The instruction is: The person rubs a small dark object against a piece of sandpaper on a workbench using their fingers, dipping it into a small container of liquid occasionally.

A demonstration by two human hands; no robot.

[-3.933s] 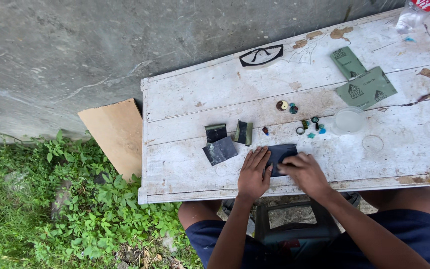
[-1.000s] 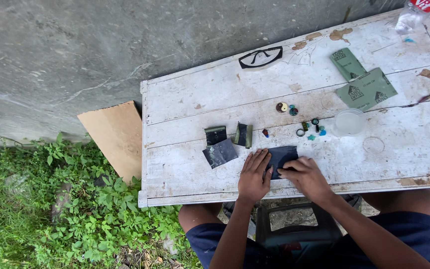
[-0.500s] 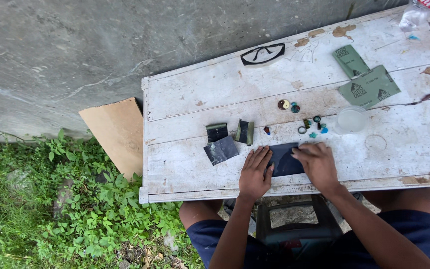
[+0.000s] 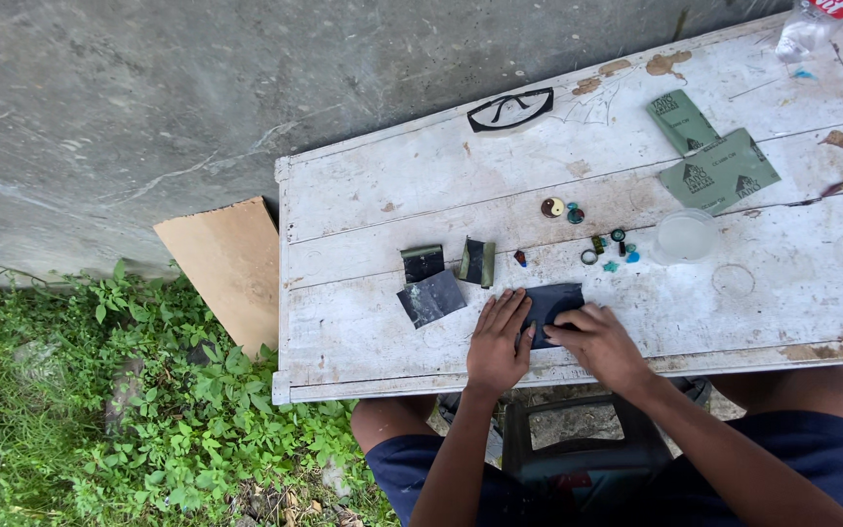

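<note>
Near the front edge of the white painted wooden table (image 4: 363,195) lies a dark sheet of sandpaper (image 4: 556,298), flat on the boards, and both hands are on it. The left hand (image 4: 498,342) is laid palm down with its fingers (image 4: 509,307) stretched out straight and close together, pressing the sheet's left edge against the table; it grips nothing, only pins the paper. The right hand (image 4: 599,344) rests on the sheet's near right part with its fingers curled in and the fingertips bunched against the paper. Whether a small piece is pinched under them cannot be told from this view. The sheet shows between and beyond the two hands, its far edge clear of every finger.

Left of the hands, well apart from them, lie another dark square of sandpaper (image 4: 431,298), a smaller folded dark piece (image 4: 422,262) just behind it, and an upright-looking folded green-backed piece (image 4: 478,262). Behind the held sheet sits a scatter of small coloured rings and beads (image 4: 609,249), with a round disc (image 4: 552,207) a little farther back. A clear plastic cup (image 4: 685,237) stands just right of the beads. Two green sheets of sandpaper (image 4: 714,166) lie toward the far right corner, and a clear plastic bottle (image 4: 810,24) lies at the table's far corner. A brown cardboard piece (image 4: 221,263) leans beside the table's left end, above green weeds (image 4: 100,410).
</note>
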